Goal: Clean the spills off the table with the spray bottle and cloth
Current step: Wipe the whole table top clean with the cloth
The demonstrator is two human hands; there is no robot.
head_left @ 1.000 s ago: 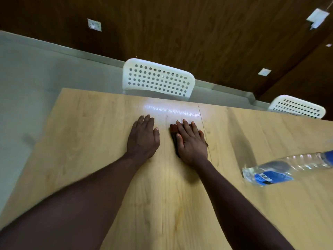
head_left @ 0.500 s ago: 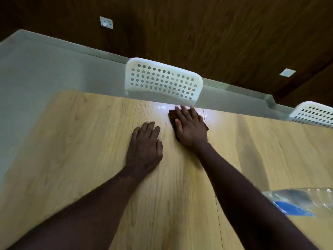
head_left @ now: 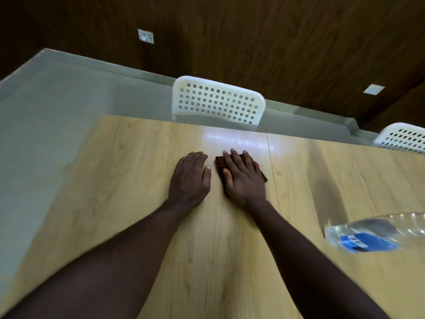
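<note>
Head view shows the right hand (head_left: 242, 178) lying flat, fingers straight and together, pressing a dark cloth (head_left: 220, 161) against the wooden table (head_left: 115, 180); the cloth's edges peek out on both sides of the hand. Just beside it, the left hand (head_left: 189, 178) rests palm-down, fingers relaxed. A clear plastic bottle (head_left: 377, 233) lies on its side well to the right. Two white perforated chairs (head_left: 218, 101) stand beyond the far edge.

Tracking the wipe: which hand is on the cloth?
The right hand, pressing flat on the dark cloth; the left hand rests on the bare table.
</note>
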